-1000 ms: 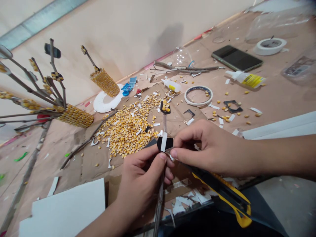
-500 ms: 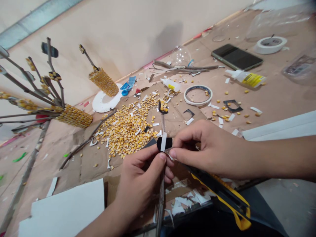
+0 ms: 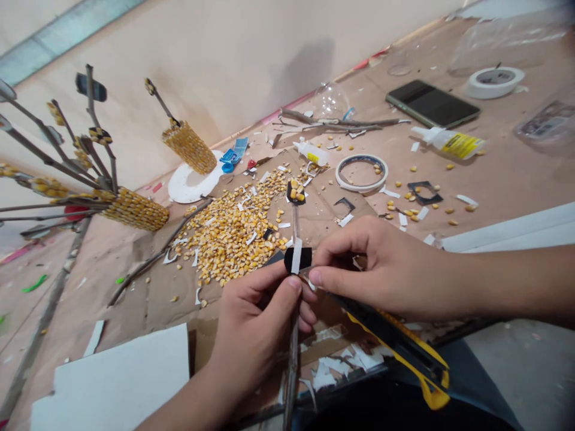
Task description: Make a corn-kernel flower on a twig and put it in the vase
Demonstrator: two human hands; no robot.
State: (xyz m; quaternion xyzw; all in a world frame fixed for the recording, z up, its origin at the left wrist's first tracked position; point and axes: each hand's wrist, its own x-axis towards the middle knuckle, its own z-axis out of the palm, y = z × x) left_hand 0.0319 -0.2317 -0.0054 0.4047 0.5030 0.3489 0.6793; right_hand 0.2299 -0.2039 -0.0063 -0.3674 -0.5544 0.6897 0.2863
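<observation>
My left hand (image 3: 260, 326) is closed round a thin grey stick (image 3: 294, 227) that points away from me. A black oval piece (image 3: 298, 259) with a white strip across it sits on the stick just above my left thumb. Farther up the stick is another black piece with corn kernels (image 3: 296, 192) stuck on it. My right hand (image 3: 381, 269) grips a yellow and black utility knife (image 3: 399, 344), its thumb and forefinger pinched at the knife's front end beside the black oval. The blade tip is hidden by the fingers.
A pile of corn kernels (image 3: 229, 230) lies on cardboard ahead. Two corn-covered holders with sticks (image 3: 135, 209) stand at left. Tape rolls (image 3: 360, 173), glue bottles (image 3: 449, 142), a phone (image 3: 431, 105) and twigs lie at the back right. White foam boards (image 3: 121, 377) lie near left.
The stick and both hands have shifted very slightly; the grip is the same.
</observation>
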